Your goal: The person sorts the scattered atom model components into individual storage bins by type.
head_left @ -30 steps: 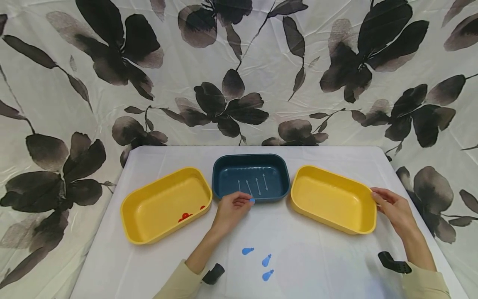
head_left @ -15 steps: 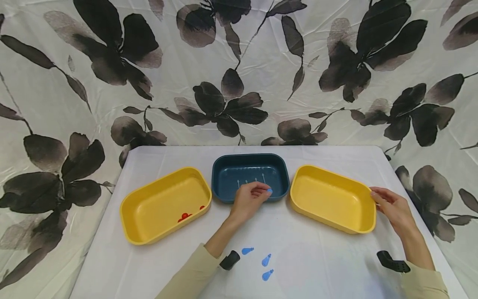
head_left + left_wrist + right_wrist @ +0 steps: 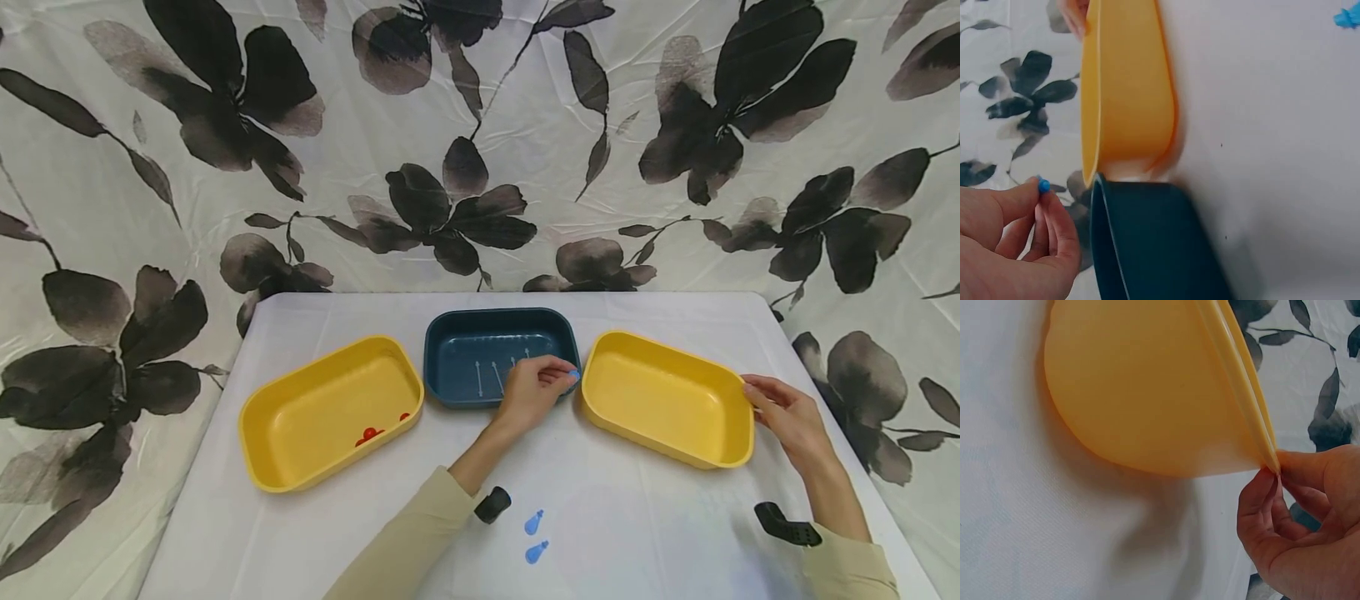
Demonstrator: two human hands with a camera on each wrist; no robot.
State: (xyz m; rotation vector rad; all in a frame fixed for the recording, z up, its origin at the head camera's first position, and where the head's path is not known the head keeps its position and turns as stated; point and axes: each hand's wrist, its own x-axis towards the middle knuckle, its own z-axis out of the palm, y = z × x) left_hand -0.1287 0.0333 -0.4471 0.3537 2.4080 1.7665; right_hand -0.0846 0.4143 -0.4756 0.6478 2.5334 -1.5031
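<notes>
My left hand [image 3: 531, 390] pinches a small blue bulb-shaped piece [image 3: 1044, 185] between thumb and fingertips. In the head view it hovers over the right front part of the dark teal tray [image 3: 450, 321], close to the right yellow tray [image 3: 660, 400]. My right hand [image 3: 793, 421] grips the outer rim of that yellow tray, thumb on one side and fingers on the other in the right wrist view. On the white table in front lie two more blue bulb-shaped pieces, an upper piece [image 3: 533, 522] and a lower piece [image 3: 537, 552].
A left yellow tray [image 3: 315, 417] stands tilted away on the left, with several small red pieces [image 3: 369, 434] at its front side. Pale double-ended arrows [image 3: 479, 379] show on the teal tray's floor. Behind the white table [image 3: 637, 525] hangs a floral cloth [image 3: 570, 167].
My left hand has travelled right along the teal tray with the blue piece. Its forearm now covers the spot where another blue piece lay. My right hand stays on the yellow rim.
</notes>
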